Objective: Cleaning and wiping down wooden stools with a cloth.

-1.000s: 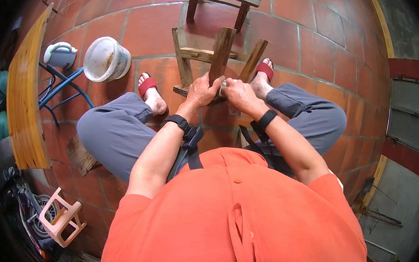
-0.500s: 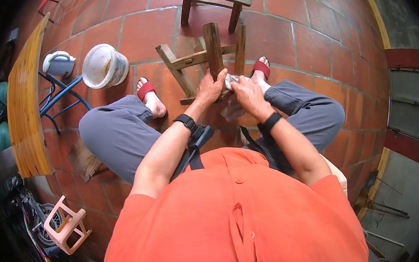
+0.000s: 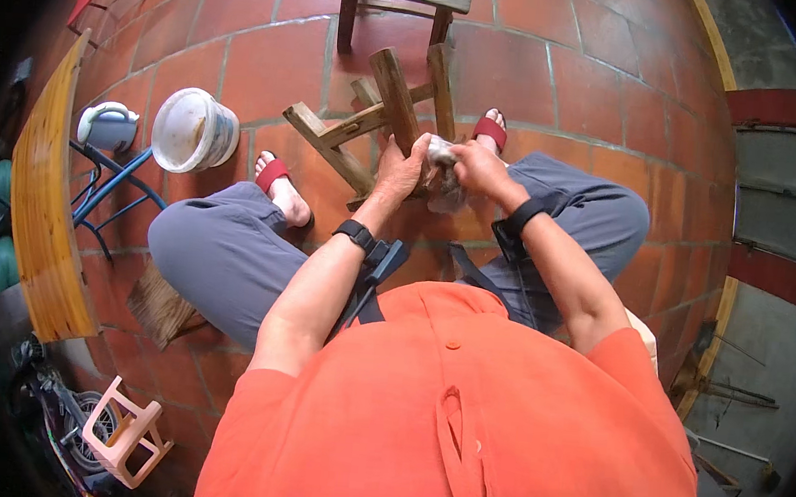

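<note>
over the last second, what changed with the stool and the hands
The upturned wooden stool was turned, its legs swinging left. The left hand kept gripping a leg; the right hand kept a pale cloth against the wood. The white bucket and the seated pose stayed put.

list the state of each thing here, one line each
small wooden stool: tipped over, legs up
left hand: gripping a stool leg
right hand: pressing a pale rag on the stool
white bucket: upright, open, no lid
pink plastic stool: lying on its side
</note>
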`<state>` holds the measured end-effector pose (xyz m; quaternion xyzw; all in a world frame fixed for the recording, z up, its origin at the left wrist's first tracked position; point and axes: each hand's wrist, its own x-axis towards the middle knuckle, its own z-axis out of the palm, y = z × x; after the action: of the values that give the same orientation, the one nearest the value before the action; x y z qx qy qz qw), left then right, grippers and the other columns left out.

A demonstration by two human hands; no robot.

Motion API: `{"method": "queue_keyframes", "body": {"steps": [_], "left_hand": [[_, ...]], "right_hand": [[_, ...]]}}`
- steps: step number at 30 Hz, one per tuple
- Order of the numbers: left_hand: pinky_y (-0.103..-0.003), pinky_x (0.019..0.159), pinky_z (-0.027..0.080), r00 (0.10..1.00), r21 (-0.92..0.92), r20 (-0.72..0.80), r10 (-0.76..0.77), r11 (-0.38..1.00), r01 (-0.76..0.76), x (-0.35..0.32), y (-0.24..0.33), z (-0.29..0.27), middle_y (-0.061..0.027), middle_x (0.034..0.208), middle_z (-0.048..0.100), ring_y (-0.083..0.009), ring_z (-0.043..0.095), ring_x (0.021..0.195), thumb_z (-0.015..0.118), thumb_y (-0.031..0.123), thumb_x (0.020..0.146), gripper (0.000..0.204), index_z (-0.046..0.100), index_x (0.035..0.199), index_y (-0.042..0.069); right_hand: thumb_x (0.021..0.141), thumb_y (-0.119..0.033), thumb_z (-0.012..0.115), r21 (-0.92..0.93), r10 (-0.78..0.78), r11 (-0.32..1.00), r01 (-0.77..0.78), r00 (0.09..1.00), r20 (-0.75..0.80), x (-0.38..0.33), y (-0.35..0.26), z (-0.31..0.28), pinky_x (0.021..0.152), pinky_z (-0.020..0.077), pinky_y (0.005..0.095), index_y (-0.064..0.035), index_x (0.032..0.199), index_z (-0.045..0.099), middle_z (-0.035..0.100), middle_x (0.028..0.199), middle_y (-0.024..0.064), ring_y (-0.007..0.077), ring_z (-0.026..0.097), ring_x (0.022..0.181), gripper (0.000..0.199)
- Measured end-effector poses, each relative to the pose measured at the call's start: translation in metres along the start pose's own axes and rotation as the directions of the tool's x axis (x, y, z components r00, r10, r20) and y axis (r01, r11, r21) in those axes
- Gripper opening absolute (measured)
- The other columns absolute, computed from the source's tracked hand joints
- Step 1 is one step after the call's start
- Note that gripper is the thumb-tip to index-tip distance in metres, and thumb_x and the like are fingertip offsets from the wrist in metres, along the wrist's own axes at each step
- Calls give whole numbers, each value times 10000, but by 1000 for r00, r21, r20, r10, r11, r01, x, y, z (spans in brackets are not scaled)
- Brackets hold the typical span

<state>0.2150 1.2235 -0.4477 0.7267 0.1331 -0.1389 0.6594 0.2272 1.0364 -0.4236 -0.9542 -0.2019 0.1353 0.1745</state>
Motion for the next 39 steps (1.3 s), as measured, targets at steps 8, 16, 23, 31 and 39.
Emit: {"method": "queue_keyframes", "body": {"steps": [8, 16, 23, 31, 39], "left_hand": [[-352, 918, 430, 992, -179, -84, -92, 981, 76, 20, -29, -29, -142, 1093, 633, -251, 585, 1044, 558, 578, 877, 653, 562, 1188, 5], [-332, 930, 418, 997, -445, 9, -76, 893, 72, 11, -11, -22, -126, 1164, 565, -204, 533, 1066, 473, 545, 943, 643, 499, 1232, -29], [-370, 945, 408, 959, -89, -281, -15, 996, -11, 9, -30, -25, -193, 1183, 582, -274, 543, 1096, 451, 555, 945, 686, 490, 1210, -76], [-383, 914, 429, 940, -142, -336, 54, 984, -107, 9, -18, -12, -221, 1088, 622, -318, 581, 1045, 492, 549, 929, 671, 532, 1162, -79], [-386, 890, 439, 972, -76, -218, -87, 994, 72, 4, -7, -20, -202, 1033, 636, -299, 599, 986, 493, 569, 921, 664, 558, 1107, -66]], "right_hand": [[892, -159, 577, 936, 152, -104, -336, 925, 348, -13, 16, -20, 716, 507, 294, -19, 1140, 587, 627, 924, 7, 118, 605, 799, 285], [865, -112, 575, 652, 102, 757, -43, 993, -53, 7, 6, -3, 776, 511, 355, -31, 1155, 575, 640, 967, 105, 248, 630, 867, 301], [808, -69, 561, -10, -187, 982, 189, 962, -197, -13, -77, -13, 667, 534, 455, -114, 1136, 565, 575, 982, 149, 357, 617, 860, 331], [841, -90, 509, -71, -143, 988, 137, 986, -83, 34, -32, -3, 678, 535, 478, -83, 1083, 568, 582, 994, 175, 394, 615, 892, 249], [826, -75, 545, -116, -124, 988, 99, 967, -224, 22, -34, 12, 707, 501, 447, -116, 1193, 556, 583, 934, 157, 335, 615, 834, 369]]}}
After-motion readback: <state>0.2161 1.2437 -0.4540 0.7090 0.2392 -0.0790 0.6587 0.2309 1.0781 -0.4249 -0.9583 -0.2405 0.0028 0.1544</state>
